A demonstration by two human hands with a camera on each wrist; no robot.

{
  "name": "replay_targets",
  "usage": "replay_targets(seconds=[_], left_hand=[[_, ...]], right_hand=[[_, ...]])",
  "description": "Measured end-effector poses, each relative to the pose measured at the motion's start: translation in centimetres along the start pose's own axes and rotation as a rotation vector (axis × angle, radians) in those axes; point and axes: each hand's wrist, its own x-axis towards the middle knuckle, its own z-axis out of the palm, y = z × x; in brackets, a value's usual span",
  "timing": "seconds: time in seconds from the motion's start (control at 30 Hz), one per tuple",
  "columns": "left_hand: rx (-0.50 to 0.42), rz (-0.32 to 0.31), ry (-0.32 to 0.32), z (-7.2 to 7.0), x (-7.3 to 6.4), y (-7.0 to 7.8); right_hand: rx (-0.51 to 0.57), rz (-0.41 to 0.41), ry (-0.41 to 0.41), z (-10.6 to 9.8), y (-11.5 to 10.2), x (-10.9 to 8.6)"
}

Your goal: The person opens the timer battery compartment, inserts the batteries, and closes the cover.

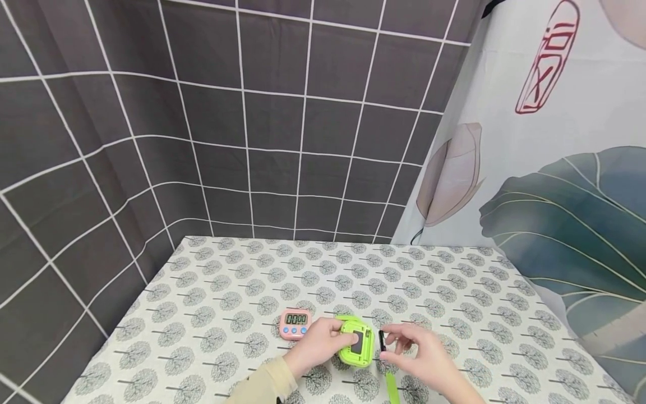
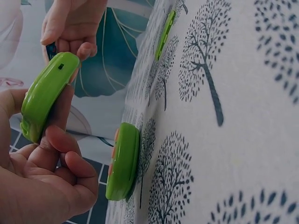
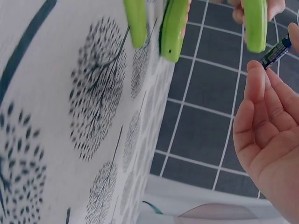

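Left hand (image 1: pixel 318 343) grips the green timer (image 1: pixel 356 341), lower centre of the head view, fingers curled round its left edge, back side up with a dark rectangular recess showing. Left wrist view: the timer is held off the surface (image 1: pixel 454 292), thumb on one face and fingers on the other.

Right hand (image 1: pixel 424 353) sits just right of the timer, close to it. Thumb and fingers pinch a small dark battery (image 1: pixel 382 340), roughly upright, just beside the timer's right edge. Right wrist view shows the battery (image 3: pixel 276 50) at the upper right of the frame between fingertips; blue-black label, print too small to read. Cannot tell whether the battery touches the timer.

Around:
- Pink timer (image 1: pixel 294 324) lies flat on the surface, just left of the left hand, display up, reading zeros. Apart from the hand.
- Green strip (image 1: pixel 391 388), a flat lime piece, lies on the surface at the bottom edge of the head view, below the right hand.
- Left wrist view shows a second green rounded piece (image 2: pixel 122 161) on the surface, near the held timer and not touching it. Cannot tell what it is.
- Surface has a tree-print cloth. Dark grid-pattern curtain (image 1: pixel 227 112) behind and to the left, leaf-print fabric (image 1: pixel 565 213) on the right.

Nothing lies between the battery and the timer.
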Motion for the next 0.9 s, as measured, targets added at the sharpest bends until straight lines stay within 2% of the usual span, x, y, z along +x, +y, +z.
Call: replay_targets(seconds=[0.43,0.7,0.9], left_hand=[[0.027,0.018,0.023,0.0,-0.1,0.2],[0.05,0.0,0.025,0.2,-0.1,0.2],[0.025,0.003,0.023,0.2,0.0,0.1]], right_hand=[[-0.016,-0.187,-0.002,0.7,-1.0,-0.2],[-0.072,-0.218,-0.005,1.2,-1.3,-0.4],[-0.101,-0.27,0.007,1.3,-1.7,-0.3]])
